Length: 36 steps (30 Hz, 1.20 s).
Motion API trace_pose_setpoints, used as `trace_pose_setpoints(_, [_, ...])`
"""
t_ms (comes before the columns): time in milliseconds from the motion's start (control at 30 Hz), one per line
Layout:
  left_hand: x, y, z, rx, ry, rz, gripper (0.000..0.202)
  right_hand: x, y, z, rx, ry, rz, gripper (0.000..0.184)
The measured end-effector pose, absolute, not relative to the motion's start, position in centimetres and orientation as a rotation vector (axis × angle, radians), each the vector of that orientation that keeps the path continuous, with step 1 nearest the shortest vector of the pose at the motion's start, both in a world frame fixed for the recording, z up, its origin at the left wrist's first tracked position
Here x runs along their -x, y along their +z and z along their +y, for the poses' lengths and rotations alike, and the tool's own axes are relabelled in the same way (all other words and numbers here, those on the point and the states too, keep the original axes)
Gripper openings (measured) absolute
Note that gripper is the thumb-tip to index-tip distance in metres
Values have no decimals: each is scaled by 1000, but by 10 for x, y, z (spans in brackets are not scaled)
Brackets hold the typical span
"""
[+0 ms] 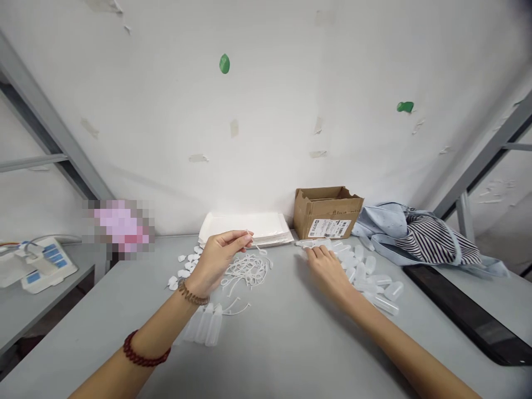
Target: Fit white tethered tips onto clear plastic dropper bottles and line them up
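My left hand [218,256] is raised a little above the grey table [291,343], its fingertips pinched on a thin white plastic loop that hangs down toward a tangled pile of white loops [248,270]. My right hand [326,266] lies on the table with its fingers reaching into a heap of small clear plastic bottles [366,271], touching one bottle at the far left end of the heap. Three clear bottles [205,326] lie side by side under my left wrist. Small white caps [185,267] are scattered to the left.
A stack of white sheets [249,227] and an open cardboard box [326,211] stand at the wall. Blue and striped cloth [419,235] lies at the right, beside a dark flat panel [465,310]. A white device [41,263] sits on a lower table at the left.
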State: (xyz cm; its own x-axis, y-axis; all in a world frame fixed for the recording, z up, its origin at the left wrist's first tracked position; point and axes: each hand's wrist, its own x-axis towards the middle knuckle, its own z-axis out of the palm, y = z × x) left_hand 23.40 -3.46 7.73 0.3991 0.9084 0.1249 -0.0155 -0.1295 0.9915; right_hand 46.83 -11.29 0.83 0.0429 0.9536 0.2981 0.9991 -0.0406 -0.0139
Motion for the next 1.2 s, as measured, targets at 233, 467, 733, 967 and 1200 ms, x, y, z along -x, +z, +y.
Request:
trace_pose_setpoints(233, [-224, 76, -62, -1265, 959, 719, 17, -431, 20, -142, 1659, -83, -2014, 26])
trace_pose_setpoints(467, [-222, 64, -82, -1034, 872, 664, 14, -398, 19, -164, 1220, 298, -1901, 24])
trace_pose_setpoints(733, [-213, 67, -92, -1456, 1258, 819, 11, -394, 31, -172, 1358, 791, -1692, 22])
trace_pose_setpoints(967, [-220, 57, -106, -1845, 1213, 734, 9, -394, 32, -171, 1311, 895, -1569, 35])
trace_pose_setpoints(1200, [-224, 55, -111, -1849, 1182, 728, 9, -396, 25, -173, 1358, 799, -1652, 43])
